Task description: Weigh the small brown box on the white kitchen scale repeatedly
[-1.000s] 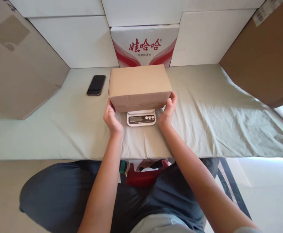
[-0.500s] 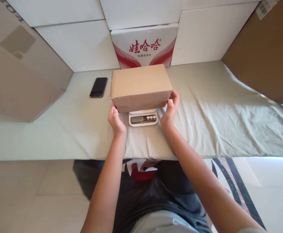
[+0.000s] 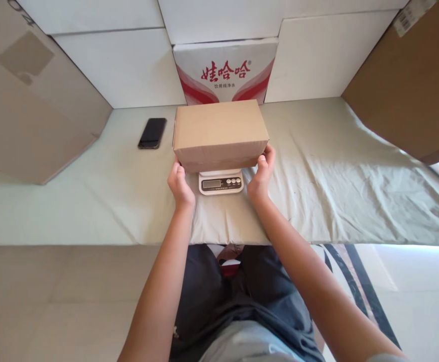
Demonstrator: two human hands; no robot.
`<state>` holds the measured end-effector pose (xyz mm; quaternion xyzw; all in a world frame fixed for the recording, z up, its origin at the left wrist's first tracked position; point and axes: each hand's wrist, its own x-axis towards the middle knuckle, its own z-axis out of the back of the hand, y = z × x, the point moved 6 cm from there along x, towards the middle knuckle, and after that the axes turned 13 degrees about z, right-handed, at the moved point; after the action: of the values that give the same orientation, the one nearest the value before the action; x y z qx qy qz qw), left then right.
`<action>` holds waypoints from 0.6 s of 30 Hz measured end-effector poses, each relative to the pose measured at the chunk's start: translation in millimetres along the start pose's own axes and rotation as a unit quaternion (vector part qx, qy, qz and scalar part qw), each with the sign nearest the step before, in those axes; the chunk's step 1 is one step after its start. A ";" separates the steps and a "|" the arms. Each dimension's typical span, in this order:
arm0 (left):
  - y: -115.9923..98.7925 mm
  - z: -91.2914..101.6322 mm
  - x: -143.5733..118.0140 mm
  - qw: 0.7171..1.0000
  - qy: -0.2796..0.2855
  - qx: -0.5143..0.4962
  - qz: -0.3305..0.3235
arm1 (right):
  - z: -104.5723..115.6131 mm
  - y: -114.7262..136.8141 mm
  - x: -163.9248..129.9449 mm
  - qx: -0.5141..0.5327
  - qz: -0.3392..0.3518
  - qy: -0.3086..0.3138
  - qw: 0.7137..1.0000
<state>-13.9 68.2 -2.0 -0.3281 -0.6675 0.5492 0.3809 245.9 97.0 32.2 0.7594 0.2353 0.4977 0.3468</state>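
A closed brown cardboard box [image 3: 221, 125] is over a small white digital scale [image 3: 221, 183], whose front panel with display and buttons shows below the box. The scale's platform is mostly hidden, so I cannot tell whether the box fully rests on it. My left hand [image 3: 180, 183] grips the box's near left corner, thumb on the front and fingers out of sight behind the edge. At the near right corner, my right hand [image 3: 261, 173] holds the box the same way. Left of the box lies a dark phone [image 3: 152, 133].
A pale green cloth [image 3: 317, 191] covers the table. Stacked white boxes [image 3: 317, 60] stand along the back, with a red-and-white printed carton [image 3: 225, 70] in the middle. Large brown cartons flank the left [image 3: 53, 115] and right [image 3: 404, 85] sides.
Both hands keep their hold at the box's near corners, and the box stays over the scale. The view has shifted slightly, showing more of my legs under the table edge.
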 end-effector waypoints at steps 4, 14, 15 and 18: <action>-1.2 2.4 0.6 1.000 -0.020 -0.017 -0.001 | -2.2 3.1 -1.7 0.009 -0.007 0.000 1.000; -5.3 2.0 -3.6 0.999 -0.024 -0.037 0.002 | -3.1 0.2 -3.4 -0.012 -0.012 0.013 1.000; -5.7 1.9 -4.2 0.999 -0.025 -0.038 0.003 | -2.6 -0.5 -3.9 -0.015 -0.011 0.012 1.000; -5.4 2.3 -5.8 0.999 -0.027 -0.029 0.010 | -1.2 -1.3 -5.3 -0.025 -0.006 0.011 1.000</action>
<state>-13.1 61.1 2.2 -0.3307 -0.6901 0.5421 0.3472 242.7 94.5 28.3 0.7434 0.2313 0.5096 0.3661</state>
